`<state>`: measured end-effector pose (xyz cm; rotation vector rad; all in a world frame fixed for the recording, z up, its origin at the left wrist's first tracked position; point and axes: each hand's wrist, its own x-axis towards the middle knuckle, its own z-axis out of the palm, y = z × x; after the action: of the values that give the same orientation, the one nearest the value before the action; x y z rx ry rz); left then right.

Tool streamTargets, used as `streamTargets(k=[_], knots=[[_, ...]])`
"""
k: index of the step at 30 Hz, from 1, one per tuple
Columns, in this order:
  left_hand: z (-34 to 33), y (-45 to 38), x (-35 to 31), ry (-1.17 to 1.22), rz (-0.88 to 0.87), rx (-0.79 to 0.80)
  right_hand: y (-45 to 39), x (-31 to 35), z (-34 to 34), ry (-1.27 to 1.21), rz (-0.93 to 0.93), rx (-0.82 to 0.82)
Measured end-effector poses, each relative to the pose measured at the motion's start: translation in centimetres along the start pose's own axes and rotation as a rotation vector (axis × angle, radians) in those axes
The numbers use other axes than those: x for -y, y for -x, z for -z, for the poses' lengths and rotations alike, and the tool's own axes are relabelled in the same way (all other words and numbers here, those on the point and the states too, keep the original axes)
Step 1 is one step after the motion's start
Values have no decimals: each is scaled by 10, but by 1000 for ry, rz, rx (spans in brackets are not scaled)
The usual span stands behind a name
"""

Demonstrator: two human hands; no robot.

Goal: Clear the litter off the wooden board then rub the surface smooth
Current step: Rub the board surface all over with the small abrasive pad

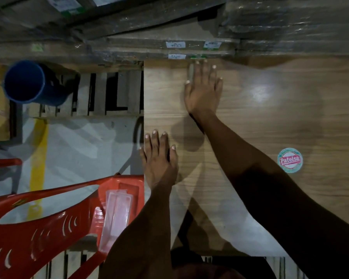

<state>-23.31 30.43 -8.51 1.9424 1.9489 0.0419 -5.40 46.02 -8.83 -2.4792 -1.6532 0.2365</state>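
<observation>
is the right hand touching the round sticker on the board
Apart. The head view shows the right hand flat near the board's far edge, with bare wood between it and the sticker.

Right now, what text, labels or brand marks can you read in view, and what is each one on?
"Patelsa": round sticker on the wooden board.
White labels on the wrapped packs beyond the board: print too blurred to read.
Labels on the packs at the top left: too blurred to read.
Nothing else legible.

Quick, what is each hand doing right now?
Left hand: open, fingers straight, flat on the light brown wooden board, holding nothing.
Right hand: open, flat on the board, holding nothing.
</observation>
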Motion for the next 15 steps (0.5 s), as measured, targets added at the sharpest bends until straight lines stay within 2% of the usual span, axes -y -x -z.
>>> streamTargets(k=[3, 5, 8, 10, 12, 15], knots=[[1, 0, 2, 13, 6, -2, 6, 8, 1, -20, -101, 1], [2, 1, 1, 21, 12, 0, 20, 17, -2, 10, 21, 32], [1, 0, 0, 34, 28, -12, 44, 21, -7, 34, 316, 72], [1, 1, -2, 52, 59, -35, 47, 10, -5, 24, 390, 63], [2, 1, -4, 97, 87, -58, 44, -3, -2, -8, 298, 34], [2, 3, -4, 118, 75, -82, 44, -8, 1, -73, 2, -5]])
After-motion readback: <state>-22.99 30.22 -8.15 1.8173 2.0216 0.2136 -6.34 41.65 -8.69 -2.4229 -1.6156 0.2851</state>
